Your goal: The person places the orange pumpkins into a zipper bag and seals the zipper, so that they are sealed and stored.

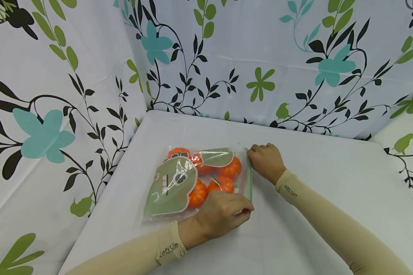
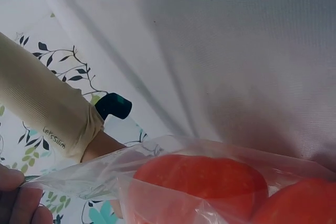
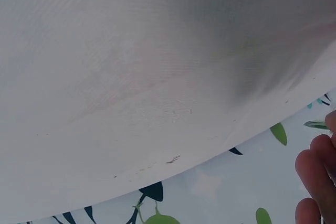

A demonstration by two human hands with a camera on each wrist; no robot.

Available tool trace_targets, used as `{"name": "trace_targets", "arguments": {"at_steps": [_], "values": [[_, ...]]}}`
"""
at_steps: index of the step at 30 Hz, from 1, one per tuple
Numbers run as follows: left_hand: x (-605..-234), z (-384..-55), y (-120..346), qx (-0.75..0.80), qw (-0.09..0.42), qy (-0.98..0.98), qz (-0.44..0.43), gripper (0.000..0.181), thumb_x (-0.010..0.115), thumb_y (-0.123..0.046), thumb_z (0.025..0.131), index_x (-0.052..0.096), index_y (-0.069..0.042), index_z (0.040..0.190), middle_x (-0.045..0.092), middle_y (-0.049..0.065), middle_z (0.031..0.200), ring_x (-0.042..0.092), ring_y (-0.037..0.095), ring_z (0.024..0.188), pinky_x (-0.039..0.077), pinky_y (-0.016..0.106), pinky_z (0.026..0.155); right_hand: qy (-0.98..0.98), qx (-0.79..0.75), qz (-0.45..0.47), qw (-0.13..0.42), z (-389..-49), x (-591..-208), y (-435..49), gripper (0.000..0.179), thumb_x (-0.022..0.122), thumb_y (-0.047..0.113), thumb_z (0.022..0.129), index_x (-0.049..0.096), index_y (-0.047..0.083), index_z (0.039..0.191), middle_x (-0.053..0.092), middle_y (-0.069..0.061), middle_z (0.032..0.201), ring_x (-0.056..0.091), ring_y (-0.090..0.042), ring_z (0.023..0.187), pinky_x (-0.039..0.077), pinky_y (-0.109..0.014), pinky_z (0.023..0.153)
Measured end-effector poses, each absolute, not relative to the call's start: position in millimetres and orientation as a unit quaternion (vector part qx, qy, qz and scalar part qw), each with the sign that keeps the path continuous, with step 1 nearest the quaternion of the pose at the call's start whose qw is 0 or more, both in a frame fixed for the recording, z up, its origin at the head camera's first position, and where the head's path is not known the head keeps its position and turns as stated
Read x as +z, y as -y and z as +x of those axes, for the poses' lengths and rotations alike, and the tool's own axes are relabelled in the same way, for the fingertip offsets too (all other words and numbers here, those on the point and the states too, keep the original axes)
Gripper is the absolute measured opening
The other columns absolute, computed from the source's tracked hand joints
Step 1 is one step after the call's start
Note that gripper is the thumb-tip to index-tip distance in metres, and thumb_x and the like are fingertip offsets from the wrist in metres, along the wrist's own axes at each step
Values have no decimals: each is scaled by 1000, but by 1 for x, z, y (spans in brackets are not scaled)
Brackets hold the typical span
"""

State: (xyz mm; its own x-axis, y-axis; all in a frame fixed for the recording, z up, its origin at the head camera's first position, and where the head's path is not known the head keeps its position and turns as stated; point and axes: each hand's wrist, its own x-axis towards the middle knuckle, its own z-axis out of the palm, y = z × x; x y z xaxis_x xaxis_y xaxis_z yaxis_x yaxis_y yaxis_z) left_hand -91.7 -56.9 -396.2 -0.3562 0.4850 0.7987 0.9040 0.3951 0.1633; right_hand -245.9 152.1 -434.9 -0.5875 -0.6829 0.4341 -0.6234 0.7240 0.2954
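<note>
A clear zip bag (image 1: 168, 187) with a green cartoon print lies on the white table, its green zip edge facing right. Several small orange toy pumpkins (image 1: 197, 194) show inside it. My left hand (image 1: 223, 214) pinches the zip edge at its near end; in the left wrist view its fingers (image 2: 23, 203) hold the bag's green lip. At the far end of that same edge, my right hand (image 1: 266, 162) grips the corner with curled fingers. The right wrist view catches only those fingers (image 3: 315, 177) and a bit of green strip.
A white cloth covers the table (image 1: 316, 214). Hanging fabric (image 1: 220, 76) with leaves, flowers and birds walls off the back and sides. Both forearms wear beige sleeves (image 1: 330, 229).
</note>
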Motion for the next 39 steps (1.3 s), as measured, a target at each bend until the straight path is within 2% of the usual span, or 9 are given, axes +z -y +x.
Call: {"name": "trace_targets", "arguments": {"at_steps": [5,12,22,30,35,37,39], "values": [[-395,-93,59,-317,334,765,-450,13,80,-5,74,75,-16,80,71,-11,76,65,-2,68,48,7,70,896,-69,355,256,-252,-438,-160,4,72,3,80,70,3,77,67,-8,75,67,-28,63,54,-42,60],[-396,-95,60,-324,328,769,-443,14,80,-5,74,75,-16,80,71,-12,76,65,-2,67,48,7,69,914,-84,315,243,-256,-442,-172,10,71,2,78,64,4,71,61,-9,68,63,-28,59,49,-40,52],[-404,-94,54,-350,298,772,-439,15,82,-5,73,76,-15,81,72,-10,77,66,-3,71,48,6,72,927,-97,297,207,-257,-440,-175,9,71,3,81,66,5,74,62,-10,69,64,-26,62,51,-40,54],[-417,-84,36,-327,212,806,-445,12,81,-7,77,79,-17,85,73,-10,80,67,-1,73,47,6,70,929,-98,303,190,-258,-441,-172,5,70,2,82,69,5,78,64,-10,71,64,-27,62,53,-42,59],[-419,-86,29,-312,177,815,-455,11,81,-11,81,79,-18,88,74,-12,83,67,-3,77,46,5,73,929,-98,303,190,-260,-445,-175,4,70,2,81,68,5,79,64,-10,72,65,-27,63,53,-43,60],[-419,-89,27,-320,142,818,-457,10,81,-11,82,79,-17,89,74,-11,85,67,-3,78,45,5,75,928,-96,306,192,-261,-447,-177,3,70,3,81,69,4,79,65,-10,73,65,-27,64,53,-43,60],[-418,-92,26,-328,86,823,-455,8,82,-14,84,80,-16,92,74,-11,86,66,-3,80,44,4,77,926,-95,309,193,-261,-448,-179,2,71,4,82,70,4,81,66,-10,75,65,-26,65,53,-43,61]]}}
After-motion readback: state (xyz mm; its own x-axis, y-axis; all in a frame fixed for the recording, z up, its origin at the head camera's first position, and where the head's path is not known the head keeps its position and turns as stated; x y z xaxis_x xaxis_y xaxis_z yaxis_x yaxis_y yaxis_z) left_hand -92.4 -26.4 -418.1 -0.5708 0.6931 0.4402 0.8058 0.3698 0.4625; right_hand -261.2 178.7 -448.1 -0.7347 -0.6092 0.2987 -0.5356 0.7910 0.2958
